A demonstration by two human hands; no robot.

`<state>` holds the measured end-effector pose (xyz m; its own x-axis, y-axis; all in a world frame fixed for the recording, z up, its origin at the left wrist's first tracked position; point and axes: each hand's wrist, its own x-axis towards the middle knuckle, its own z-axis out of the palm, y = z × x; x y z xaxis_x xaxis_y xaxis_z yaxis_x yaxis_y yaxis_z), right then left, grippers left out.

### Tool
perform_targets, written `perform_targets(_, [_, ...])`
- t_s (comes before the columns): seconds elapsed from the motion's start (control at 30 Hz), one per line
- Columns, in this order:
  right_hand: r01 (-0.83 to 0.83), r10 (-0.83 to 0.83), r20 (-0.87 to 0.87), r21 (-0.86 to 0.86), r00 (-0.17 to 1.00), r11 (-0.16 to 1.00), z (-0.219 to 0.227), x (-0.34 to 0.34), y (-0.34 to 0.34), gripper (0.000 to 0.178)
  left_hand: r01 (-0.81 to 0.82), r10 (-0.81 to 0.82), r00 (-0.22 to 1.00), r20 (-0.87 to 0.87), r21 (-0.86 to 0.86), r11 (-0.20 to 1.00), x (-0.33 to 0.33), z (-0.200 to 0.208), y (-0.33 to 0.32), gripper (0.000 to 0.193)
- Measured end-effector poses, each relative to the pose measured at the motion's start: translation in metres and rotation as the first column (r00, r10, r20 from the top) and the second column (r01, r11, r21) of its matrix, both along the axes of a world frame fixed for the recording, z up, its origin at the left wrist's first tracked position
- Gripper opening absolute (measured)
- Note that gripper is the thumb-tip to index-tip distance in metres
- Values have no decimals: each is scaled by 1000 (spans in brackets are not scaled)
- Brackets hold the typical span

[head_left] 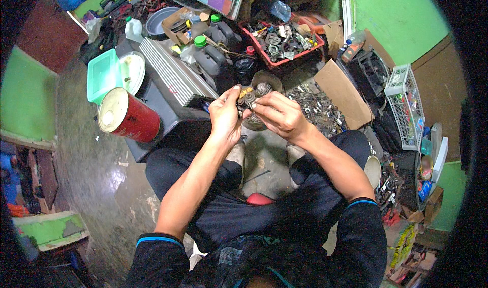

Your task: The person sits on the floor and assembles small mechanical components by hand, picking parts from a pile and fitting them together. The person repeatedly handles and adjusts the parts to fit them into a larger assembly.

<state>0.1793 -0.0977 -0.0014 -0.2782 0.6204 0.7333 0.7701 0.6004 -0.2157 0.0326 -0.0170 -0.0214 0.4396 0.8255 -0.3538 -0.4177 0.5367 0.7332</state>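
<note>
Both hands meet in front of me over the gap between my knees. My left hand [225,115] pinches a small dark metal part with round pieces and a yellow bit [246,99] between thumb and fingers. My right hand [283,116] closes its fingertips on the right side of that same part. Its exact kind is too small to tell. Just beyond the fingers stands a round metal container [266,80] with dark contents, partly hidden by my right hand. Many small loose metal parts [320,105] lie on the floor to the right of it.
A red tin [131,116] and a green plastic box [104,76] stand on a black case at left. Dark jugs with green caps [213,59] and a red crate of parts [292,59] are farther back. Cardboard [343,96] and a white crate [405,107] stand at right.
</note>
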Motion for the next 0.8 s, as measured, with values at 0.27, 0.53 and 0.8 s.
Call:
perform_targets(0.27, [30,-43,-274,-52,961,998,16,-3,-1,16,-131,132,990,49,-27,991,1,8,-2,23])
perform_targets(0.53, [187,-342,-320,-429,884,884,-4,15,8,16,-126,121,987,101,40,991,-11,10,13,26])
perform_targets(0.8, [302,-496,-104,-680,862,668,-29,37,24,28,-144,145,986,84,-16,989,-12,5,14,26])
